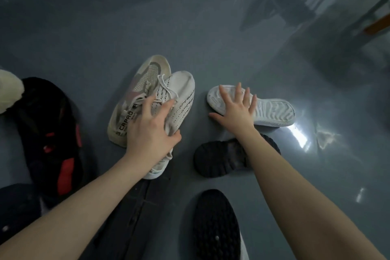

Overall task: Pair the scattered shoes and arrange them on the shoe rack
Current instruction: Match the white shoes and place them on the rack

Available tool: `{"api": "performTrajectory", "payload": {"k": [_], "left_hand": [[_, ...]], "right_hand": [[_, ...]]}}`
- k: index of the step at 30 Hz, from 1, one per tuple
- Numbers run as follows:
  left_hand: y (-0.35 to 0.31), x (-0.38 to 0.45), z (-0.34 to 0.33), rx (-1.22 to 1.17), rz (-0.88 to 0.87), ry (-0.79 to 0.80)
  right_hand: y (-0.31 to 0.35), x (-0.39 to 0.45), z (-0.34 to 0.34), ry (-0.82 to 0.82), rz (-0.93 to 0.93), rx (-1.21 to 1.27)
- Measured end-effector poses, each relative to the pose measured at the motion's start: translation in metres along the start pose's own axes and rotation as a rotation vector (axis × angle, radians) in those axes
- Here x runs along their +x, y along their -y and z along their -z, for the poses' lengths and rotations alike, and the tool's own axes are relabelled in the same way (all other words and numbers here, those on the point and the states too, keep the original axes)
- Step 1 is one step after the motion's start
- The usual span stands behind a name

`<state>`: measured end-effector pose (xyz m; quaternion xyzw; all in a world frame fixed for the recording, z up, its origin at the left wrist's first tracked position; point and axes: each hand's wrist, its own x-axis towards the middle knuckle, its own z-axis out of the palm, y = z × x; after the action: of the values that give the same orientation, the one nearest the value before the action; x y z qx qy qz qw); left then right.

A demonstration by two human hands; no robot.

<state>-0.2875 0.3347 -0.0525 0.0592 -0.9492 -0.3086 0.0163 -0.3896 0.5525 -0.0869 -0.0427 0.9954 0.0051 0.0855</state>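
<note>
Shoes lie scattered on a grey floor. My left hand (150,127) grips a white knit sneaker with black dotted lines (181,95), thumb round its right side, fingers over its laces. A beige sneaker with black lettering (139,91) lies against it on the left. My right hand (237,108) rests with spread straight fingers on the upturned sole of a white shoe (272,110). Under my right forearm lies a black shoe, sole up (219,158). No shoe rack is in view.
A black and red shoe (52,129) lies at the left, a cream fluffy item (8,91) beyond it. Another black sole (215,224) is at the bottom centre, a dark ridged sole (135,207) between my arms. Chair legs (295,2) stand at the far right.
</note>
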Motion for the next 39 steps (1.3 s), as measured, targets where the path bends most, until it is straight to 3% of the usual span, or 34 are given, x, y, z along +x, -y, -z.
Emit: {"api": "performTrajectory", "payload": {"k": [9, 16, 22, 28, 32, 36, 39], "left_hand": [[0.005, -0.009, 0.021, -0.051, -0.005, -0.128], [0.031, -0.037, 0.079, -0.062, 0.121, -0.185], [0.055, -0.083, 0.151, -0.061, 0.128, -0.307], [0.093, -0.158, 0.214, -0.051, 0.193, -0.417], [0.118, -0.206, 0.239, -0.056, 0.260, -0.457], [0.138, -0.254, 0.245, -0.055, 0.307, -0.498], [0.155, -0.277, 0.240, -0.071, 0.427, -0.506]], "right_hand": [[0.006, 0.003, 0.023, -0.073, 0.164, -0.014], [0.087, -0.057, 0.079, -0.391, 0.278, 0.331], [0.163, -0.114, 0.118, -0.401, 0.483, 0.781], [0.246, -0.172, 0.146, -0.228, 0.781, 0.862], [0.289, -0.205, 0.148, -0.007, 0.916, 0.911], [0.323, -0.225, 0.134, 0.366, 0.939, 1.170], [0.339, -0.235, 0.110, 0.598, 0.818, 1.207]]}}
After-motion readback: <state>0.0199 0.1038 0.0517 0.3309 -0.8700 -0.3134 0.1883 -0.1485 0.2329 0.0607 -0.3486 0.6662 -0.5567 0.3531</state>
